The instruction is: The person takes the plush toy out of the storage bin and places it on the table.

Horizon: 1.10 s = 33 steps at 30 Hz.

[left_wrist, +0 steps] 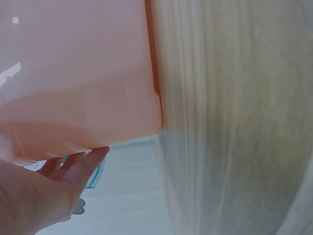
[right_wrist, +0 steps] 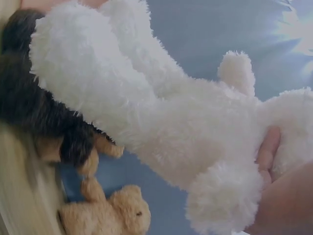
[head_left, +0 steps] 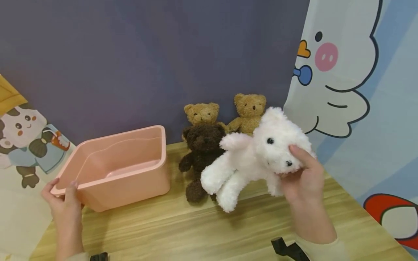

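My right hand (head_left: 305,181) grips a fluffy white teddy bear (head_left: 243,156) by its head, thumb across the muzzle. The bear hangs tilted above the table, its legs toward the left. In the right wrist view its body (right_wrist: 195,132) fills the middle, and fingers (right_wrist: 269,149) press into the fur at the neck. My left hand (head_left: 66,206) holds the near left corner of a pink plastic bin (head_left: 127,188), thumb over the rim. The left wrist view shows the bin's smooth wall (left_wrist: 83,73) with fingers against its edge. Nothing shows inside the bin.
A dark brown teddy bear (head_left: 204,141) sits right of the bin, partly behind the white one. Two light brown bears, one on the left (head_left: 202,111) and one on the right (head_left: 250,107), sit against the grey backdrop (head_left: 147,65). All rest on a wood-grain table (head_left: 156,232).
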Each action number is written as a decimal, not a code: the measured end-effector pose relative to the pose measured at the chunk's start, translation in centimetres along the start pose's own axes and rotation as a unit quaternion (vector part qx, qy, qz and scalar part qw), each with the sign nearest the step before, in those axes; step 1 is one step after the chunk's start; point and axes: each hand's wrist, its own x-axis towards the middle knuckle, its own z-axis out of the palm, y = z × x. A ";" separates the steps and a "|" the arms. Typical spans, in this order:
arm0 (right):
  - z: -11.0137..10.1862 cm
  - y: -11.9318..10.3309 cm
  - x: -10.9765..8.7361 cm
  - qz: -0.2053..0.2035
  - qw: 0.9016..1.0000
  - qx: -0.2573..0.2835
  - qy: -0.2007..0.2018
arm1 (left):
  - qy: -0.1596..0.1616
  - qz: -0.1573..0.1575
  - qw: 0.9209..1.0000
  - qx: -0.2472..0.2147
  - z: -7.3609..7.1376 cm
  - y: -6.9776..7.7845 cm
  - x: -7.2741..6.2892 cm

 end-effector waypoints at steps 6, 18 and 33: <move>-1.0 -1.6 1.5 -0.052 0.997 -0.047 -0.029 | -0.001 0.009 1.000 0.005 0.3 0.2 0.1; -2.3 -5.9 5.4 -0.111 0.976 -0.159 -0.099 | -0.008 0.024 0.999 0.029 0.4 0.6 -0.1; -0.4 -7.3 13.8 0.027 0.867 -0.475 -0.148 | -0.006 0.020 0.999 0.035 0.0 -0.1 0.0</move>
